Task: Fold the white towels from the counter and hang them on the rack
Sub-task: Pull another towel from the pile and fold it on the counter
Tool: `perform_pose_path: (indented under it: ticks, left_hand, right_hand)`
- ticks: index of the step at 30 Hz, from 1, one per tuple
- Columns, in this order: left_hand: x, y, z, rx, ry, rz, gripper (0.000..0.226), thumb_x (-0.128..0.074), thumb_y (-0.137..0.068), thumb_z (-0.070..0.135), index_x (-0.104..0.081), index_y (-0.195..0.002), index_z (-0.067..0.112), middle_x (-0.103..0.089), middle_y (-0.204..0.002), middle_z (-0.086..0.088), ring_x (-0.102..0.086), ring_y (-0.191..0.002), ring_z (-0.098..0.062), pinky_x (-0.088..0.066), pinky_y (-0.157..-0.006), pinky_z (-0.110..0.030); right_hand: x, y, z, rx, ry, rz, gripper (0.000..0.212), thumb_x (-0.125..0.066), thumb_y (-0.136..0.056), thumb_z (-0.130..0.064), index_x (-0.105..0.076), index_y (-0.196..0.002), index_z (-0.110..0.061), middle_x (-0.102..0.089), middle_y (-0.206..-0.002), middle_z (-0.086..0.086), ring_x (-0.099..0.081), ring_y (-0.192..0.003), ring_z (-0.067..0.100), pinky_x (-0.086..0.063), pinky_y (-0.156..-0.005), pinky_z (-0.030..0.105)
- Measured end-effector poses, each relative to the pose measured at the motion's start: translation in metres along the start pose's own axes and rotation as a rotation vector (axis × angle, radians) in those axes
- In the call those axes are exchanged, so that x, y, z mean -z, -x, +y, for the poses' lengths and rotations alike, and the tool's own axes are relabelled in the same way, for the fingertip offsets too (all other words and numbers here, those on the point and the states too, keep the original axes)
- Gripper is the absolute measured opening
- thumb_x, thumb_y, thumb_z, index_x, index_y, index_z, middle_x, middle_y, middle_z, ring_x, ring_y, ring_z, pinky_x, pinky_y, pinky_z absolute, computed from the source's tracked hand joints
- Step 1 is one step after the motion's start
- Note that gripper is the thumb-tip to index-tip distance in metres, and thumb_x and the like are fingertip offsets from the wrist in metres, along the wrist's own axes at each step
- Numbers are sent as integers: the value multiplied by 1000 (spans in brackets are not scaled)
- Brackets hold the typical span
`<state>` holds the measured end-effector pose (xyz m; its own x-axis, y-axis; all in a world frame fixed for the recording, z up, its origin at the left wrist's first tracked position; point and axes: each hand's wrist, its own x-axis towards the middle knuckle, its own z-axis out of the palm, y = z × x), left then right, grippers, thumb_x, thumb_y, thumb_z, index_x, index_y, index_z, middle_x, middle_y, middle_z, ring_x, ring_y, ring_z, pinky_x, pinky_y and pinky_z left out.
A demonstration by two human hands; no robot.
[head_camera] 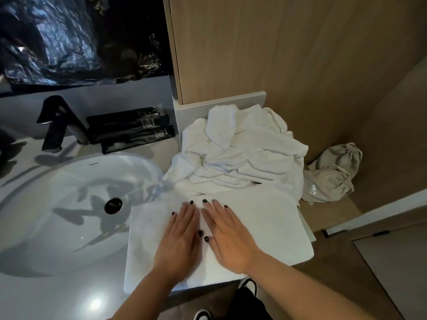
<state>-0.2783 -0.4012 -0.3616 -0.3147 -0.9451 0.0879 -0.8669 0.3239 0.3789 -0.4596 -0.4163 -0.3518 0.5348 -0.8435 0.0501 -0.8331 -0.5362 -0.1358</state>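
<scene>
Both hands [203,236] flat on towel [265,218]; rack unseen (poss. off-frame).

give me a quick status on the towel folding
Left hand and right hand flat, pressing the spread towel. Unfolded pile waits behind. Rack not in view; nothing blocking.

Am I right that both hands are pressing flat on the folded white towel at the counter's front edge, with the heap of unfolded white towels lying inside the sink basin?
Not quite. The head view shows the heap of unfolded white towels on the counter right of the round white sink basin, not in it. The rest holds: the left hand and right hand press flat on the folded white towel.
</scene>
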Motion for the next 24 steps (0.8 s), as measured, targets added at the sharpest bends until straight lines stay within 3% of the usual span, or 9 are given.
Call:
perform_pose_path:
  ticks: [3,6,9,13,17,21,24]
  left_hand:
    - [-1,-3,-4,1,-147,-61,59,-26,-102,40,-27,-154,13,-21,-162,-6,-14,-151,-22,-9,-120,-38]
    - [4,-4,-6,49,-216,-122,65,-17,-100,55,-7,-158,25,1,-165,-2,8,-152,-18,-2,-121,-41]
    - [8,-3,-10,156,-217,-135,74,-13,-95,67,6,-157,32,16,-164,1,21,-150,-17,6,-121,-42]
    - [18,5,-21,292,-199,-117,79,-6,-90,75,15,-154,33,24,-162,-2,26,-148,-19,5,-123,-44]
    - [30,17,-39,361,-188,-137,79,1,-90,74,18,-154,32,16,-164,-6,18,-150,-22,0,-123,-45]
    - [35,23,-47,386,-171,-161,82,3,-90,70,16,-155,21,18,-163,-8,20,-149,-24,1,-123,-46]
    - [33,32,-29,296,-218,-74,77,-5,-99,56,-2,-156,4,3,-163,-17,7,-151,-31,0,-122,-47]
  right_hand:
    - [-4,-5,14,4,43,-120,71,-30,-97,-51,-24,-154,-10,-20,-162,8,-11,-151,24,-18,-120,46]
    - [0,-1,27,-25,49,-161,78,-23,-97,-62,-6,-157,-16,1,-165,1,10,-151,19,1,-119,46]
    - [11,7,46,-104,21,-185,82,-17,-95,-67,9,-156,-19,18,-162,-3,24,-147,14,10,-120,43]
    - [18,23,75,-177,42,-163,83,-17,-95,-67,5,-156,-16,10,-164,0,19,-149,14,7,-120,40]
    - [20,38,95,-231,42,-144,83,-6,-93,-69,5,-156,-16,9,-164,0,17,-149,13,7,-120,40]
    - [23,51,102,-250,75,-119,80,-3,-95,-65,2,-156,-14,6,-164,2,14,-150,12,4,-121,42]
    - [28,48,76,-350,-30,-46,69,-12,-98,-48,1,-155,-13,7,-163,2,9,-151,17,7,-121,40]
